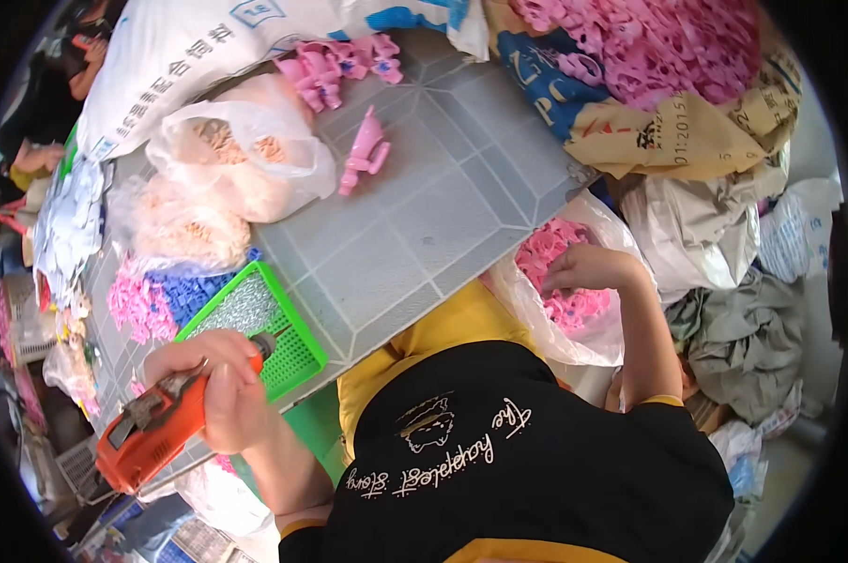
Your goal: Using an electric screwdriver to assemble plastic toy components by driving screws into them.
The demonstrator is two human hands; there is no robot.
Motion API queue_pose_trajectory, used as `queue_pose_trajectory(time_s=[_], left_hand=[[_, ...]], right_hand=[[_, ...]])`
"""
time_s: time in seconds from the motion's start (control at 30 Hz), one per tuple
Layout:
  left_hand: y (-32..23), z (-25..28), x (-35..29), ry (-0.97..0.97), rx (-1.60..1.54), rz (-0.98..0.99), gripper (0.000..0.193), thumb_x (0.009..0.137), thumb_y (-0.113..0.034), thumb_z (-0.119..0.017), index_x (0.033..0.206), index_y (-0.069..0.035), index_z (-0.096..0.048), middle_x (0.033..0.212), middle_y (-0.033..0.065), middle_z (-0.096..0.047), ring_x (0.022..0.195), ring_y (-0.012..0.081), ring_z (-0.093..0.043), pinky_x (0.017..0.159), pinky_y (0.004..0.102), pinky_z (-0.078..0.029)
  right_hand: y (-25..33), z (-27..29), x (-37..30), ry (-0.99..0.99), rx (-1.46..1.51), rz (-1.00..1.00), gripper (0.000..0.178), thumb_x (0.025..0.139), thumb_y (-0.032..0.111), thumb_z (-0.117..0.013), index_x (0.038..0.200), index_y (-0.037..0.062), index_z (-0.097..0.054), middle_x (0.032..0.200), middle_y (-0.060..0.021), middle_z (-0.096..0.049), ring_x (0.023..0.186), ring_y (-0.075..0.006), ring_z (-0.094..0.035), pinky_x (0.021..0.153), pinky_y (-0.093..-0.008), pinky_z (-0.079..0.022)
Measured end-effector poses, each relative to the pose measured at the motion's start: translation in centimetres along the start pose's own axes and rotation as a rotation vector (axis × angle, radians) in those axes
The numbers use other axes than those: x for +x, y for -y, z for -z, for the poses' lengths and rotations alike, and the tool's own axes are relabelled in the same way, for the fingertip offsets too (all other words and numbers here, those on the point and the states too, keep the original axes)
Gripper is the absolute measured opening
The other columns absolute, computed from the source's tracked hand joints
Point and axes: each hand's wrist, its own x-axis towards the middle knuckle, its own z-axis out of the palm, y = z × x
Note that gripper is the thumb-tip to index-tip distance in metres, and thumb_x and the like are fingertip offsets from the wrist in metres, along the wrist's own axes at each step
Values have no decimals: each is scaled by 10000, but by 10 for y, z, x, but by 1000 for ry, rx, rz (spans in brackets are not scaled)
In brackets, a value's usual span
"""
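Observation:
My left hand (229, 385) is wrapped round an orange electric screwdriver (166, 432), its tip over the near end of a green basket (308, 355) at the table edge. Small silvery screws (234, 308) fill part of that basket. At the right, my right hand (588, 268) reaches into a white plastic bag (588, 349) of pink plastic parts (560, 246). Its fingers are bent together among the parts; what they hold, if anything, I cannot make out. A single pink plastic piece (365, 153) lies on the grey table, apart from both hands.
Several pink pieces (335, 68) lie by a white sack (175, 66) at the back. Bags of small peach-coloured parts (227, 159) and blue parts (191, 293) crowd the left. A brown paper sack (668, 141) of pink parts stands far right. The grey tabletop (414, 225) lies between.

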Motion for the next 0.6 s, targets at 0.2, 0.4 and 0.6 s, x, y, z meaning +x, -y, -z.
queue_pose_trajectory(time_s=[0.2,0.4,0.6], left_hand=[[-7,8,-7,-23,4,-1,273,774,-6,-602,1006,10,-460,618,89,-509,516,185,-516,559,353,-467],[-18,37,-1,-48,47,-42,310,775,52,-566,1058,1,-452,658,89,-530,529,177,-515,581,367,-476],[-19,66,-17,-261,285,128,270,780,56,-512,1039,-3,-463,610,75,-504,515,173,-476,586,352,-443]], right_hand=[[167,17,35,-367,292,592,408,939,313,-614,1226,32,-543,814,-26,-620,640,-80,-546,590,-237,-446],[223,35,146,-1052,-109,601,670,842,503,-687,1285,31,-513,930,-107,-624,771,-167,-593,699,-298,-485],[215,26,148,-805,39,589,427,872,293,-622,1222,53,-571,1017,-117,-633,875,-178,-597,795,-294,-483]])
